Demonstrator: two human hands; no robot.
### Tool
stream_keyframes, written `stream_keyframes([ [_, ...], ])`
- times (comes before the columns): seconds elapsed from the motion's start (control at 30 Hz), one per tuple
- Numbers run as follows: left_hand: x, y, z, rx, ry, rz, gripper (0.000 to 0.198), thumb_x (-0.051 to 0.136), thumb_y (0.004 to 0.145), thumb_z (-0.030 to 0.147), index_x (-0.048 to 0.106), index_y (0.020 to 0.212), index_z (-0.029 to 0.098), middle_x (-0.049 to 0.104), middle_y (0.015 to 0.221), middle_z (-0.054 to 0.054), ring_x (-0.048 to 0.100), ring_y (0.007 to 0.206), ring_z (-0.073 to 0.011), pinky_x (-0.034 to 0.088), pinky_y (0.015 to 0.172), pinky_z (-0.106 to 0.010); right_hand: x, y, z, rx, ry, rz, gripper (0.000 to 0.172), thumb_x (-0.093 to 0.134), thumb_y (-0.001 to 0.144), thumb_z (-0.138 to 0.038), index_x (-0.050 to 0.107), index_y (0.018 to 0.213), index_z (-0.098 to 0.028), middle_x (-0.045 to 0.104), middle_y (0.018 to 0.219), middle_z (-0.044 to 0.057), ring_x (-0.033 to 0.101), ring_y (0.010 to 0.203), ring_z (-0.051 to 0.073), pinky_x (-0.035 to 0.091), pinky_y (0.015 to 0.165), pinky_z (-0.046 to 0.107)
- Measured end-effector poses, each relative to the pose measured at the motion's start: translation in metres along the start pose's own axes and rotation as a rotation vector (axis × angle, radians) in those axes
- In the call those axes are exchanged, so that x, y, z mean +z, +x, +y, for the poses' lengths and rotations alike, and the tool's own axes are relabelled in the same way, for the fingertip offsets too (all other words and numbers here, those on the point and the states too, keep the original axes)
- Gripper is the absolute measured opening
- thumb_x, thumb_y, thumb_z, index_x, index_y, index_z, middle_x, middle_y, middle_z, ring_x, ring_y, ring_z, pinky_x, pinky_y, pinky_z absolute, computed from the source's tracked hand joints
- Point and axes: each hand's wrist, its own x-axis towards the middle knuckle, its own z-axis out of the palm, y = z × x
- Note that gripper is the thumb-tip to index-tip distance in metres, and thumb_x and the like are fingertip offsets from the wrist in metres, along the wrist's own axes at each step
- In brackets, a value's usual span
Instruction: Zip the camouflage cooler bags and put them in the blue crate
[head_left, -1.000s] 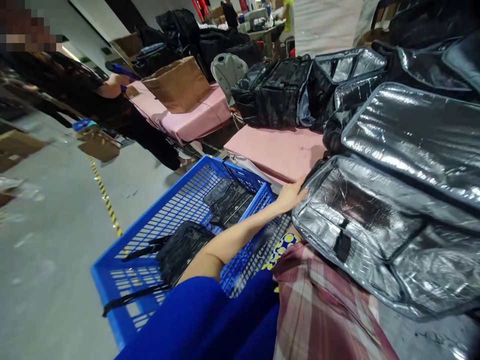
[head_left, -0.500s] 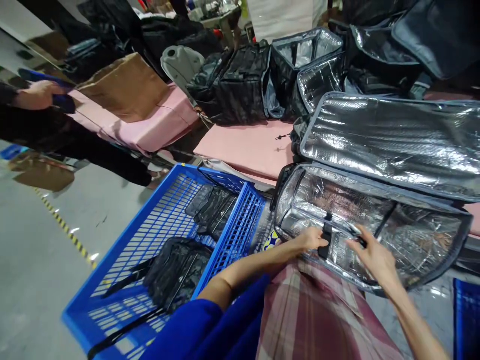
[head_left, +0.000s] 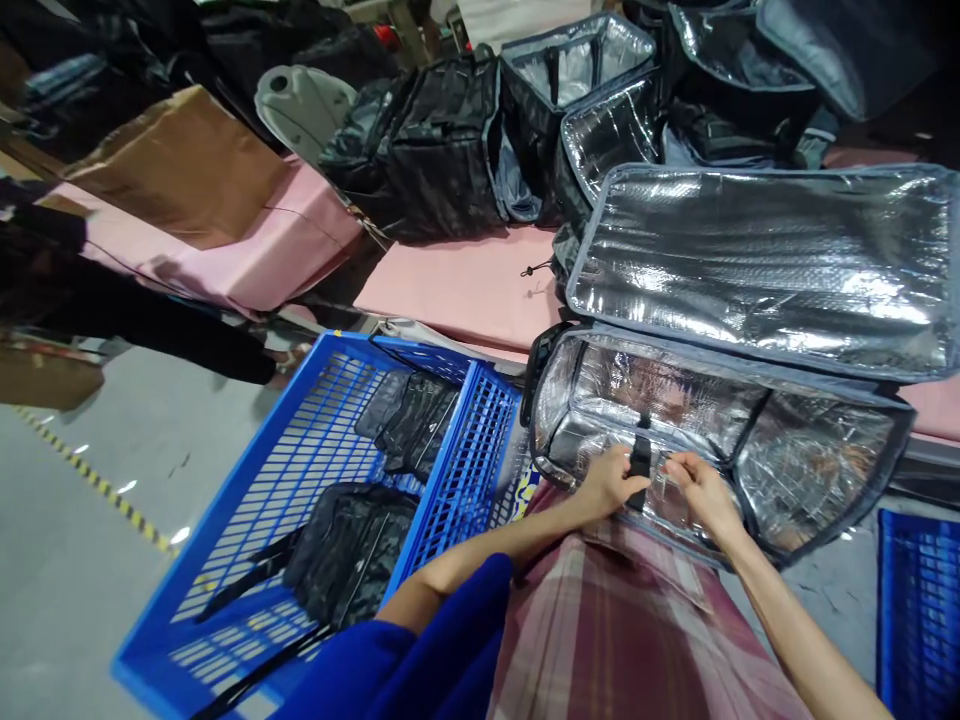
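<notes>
An insulated bag [head_left: 675,400] with a silver foil lining lies in front of me, its lid [head_left: 765,270] folded back. A short black strap [head_left: 640,462] runs down the near inside wall. My left hand [head_left: 606,484] pinches that strap between thumb and fingers. Just to the right, my right hand [head_left: 703,492] is closed in a pinch in front of the foil; what its fingertips hold, if anything, is too small to make out. Dark piping and a black divider strip cross the lining near the right hand.
At left stands a blue plastic crate [head_left: 442,490] with dark camouflage bags [head_left: 352,550] inside. More foil-lined bags [head_left: 577,75] sit on the pink-covered bench [head_left: 465,285]. A cardboard piece [head_left: 187,165] and a person's dark-clothed leg [head_left: 157,320] are farther left. Another blue crate [head_left: 919,610] is at right.
My right hand has moved left, closer to the strap, and the small dark thing at its fingers no longer shows. My left hand stays at the strap. The view has shifted slightly.
</notes>
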Motion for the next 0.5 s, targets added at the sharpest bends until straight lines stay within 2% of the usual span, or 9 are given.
stream_keyframes([
  [0.07,0.006,-0.01,0.005,-0.008,0.181,0.106,0.057,0.072,0.063,0.033,0.052,0.112,0.011,0.057,0.108,-0.015,0.054,0.102,-0.0317,0.04,0.093,-0.046,0.008,0.003,-0.002,0.003,0.138,-0.046,0.052,0.04,0.075,-0.065,0.059,0.082,-0.018,0.058,0.062,0.002,0.05,0.053,0.015,0.037,0.05,0.025],
  [0.13,0.01,-0.014,0.008,-0.084,0.178,0.123,0.051,0.071,0.061,0.028,0.055,0.106,0.011,0.056,0.109,-0.017,0.05,0.109,-0.0344,0.035,0.097,-0.047,0.013,0.005,-0.006,0.012,0.24,-0.068,0.061,0.04,0.07,-0.074,0.059,0.082,-0.017,0.058,0.061,0.002,0.044,0.047,0.013,0.035,0.046,0.024],
  [0.2,0.009,-0.014,0.008,-0.179,-0.018,0.024,0.033,0.067,0.062,0.024,0.059,0.092,0.012,0.06,0.097,-0.013,0.052,0.105,-0.032,0.039,0.093,-0.042,0.012,0.005,-0.01,0.015,0.297,-0.064,0.065,0.039,0.069,-0.076,0.058,0.085,-0.016,0.061,0.066,0.004,0.042,0.046,0.011,0.034,0.045,0.024],
  [0.27,0.002,-0.01,0.006,-0.228,-0.215,-0.103,0.02,0.064,0.064,0.025,0.06,0.079,0.013,0.061,0.084,-0.008,0.057,0.093,-0.0264,0.045,0.082,-0.035,0.005,0.003,-0.01,0.008,0.297,-0.049,0.062,0.042,0.069,-0.074,0.059,0.086,-0.017,0.063,0.071,0.006,0.045,0.049,0.012,0.036,0.048,0.025],
  [0.4,-0.014,-0.002,0.004,-0.28,-0.443,-0.281,0.022,0.06,0.064,0.028,0.064,0.077,0.011,0.063,0.075,-0.007,0.058,0.069,-0.0172,0.047,0.063,-0.027,-0.009,-0.006,-0.003,0.001,0.115,0.029,0.043,0.054,0.069,-0.057,0.064,0.09,-0.021,0.065,0.074,0.005,0.054,0.06,0.018,0.038,0.057,0.028],
  [0.5,-0.019,0.0,0.004,-0.299,-0.548,-0.318,0.026,0.063,0.06,0.028,0.066,0.077,0.009,0.063,0.075,-0.009,0.056,0.063,-0.0155,0.045,0.058,-0.026,-0.008,-0.014,-0.001,-0.011,-0.045,0.05,0.033,0.054,0.072,-0.048,0.067,0.092,-0.024,0.065,0.073,0.004,0.057,0.064,0.022,0.038,0.061,0.031],
])
